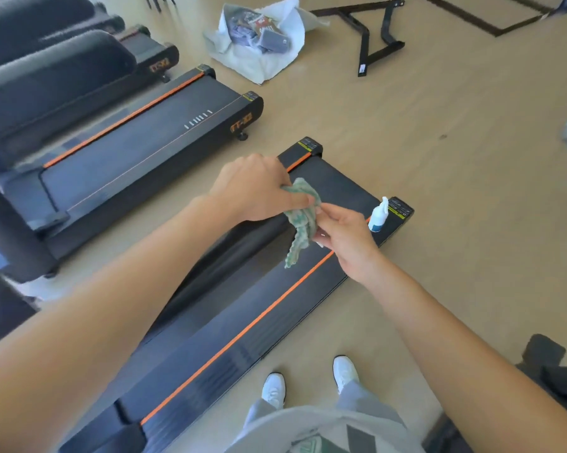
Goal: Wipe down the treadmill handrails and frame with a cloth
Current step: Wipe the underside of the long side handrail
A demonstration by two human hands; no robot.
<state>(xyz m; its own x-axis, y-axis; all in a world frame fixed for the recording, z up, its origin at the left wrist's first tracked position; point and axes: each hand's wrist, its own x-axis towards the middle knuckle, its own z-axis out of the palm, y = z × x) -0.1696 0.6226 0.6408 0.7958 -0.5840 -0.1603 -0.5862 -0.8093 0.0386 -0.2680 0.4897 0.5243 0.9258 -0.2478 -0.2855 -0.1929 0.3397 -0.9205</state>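
A flat black treadmill (350, 188) with orange side stripes lies on the floor in front of me. Above its belt, both hands hold a green-and-white cloth (303, 220), which hangs down bunched. My left hand (252, 188) grips the cloth's top from the left. My right hand (344, 237) pinches it from the right. A small white spray bottle (380, 215) stands on the treadmill's right rail near the far end.
A second treadmill (138, 142) lies parallel on the left, with more black machines behind it. A white bag of parts (259, 37) and a black metal frame (370, 34) lie on the floor farther off. My white shoes (308, 384) stand beside the near treadmill.
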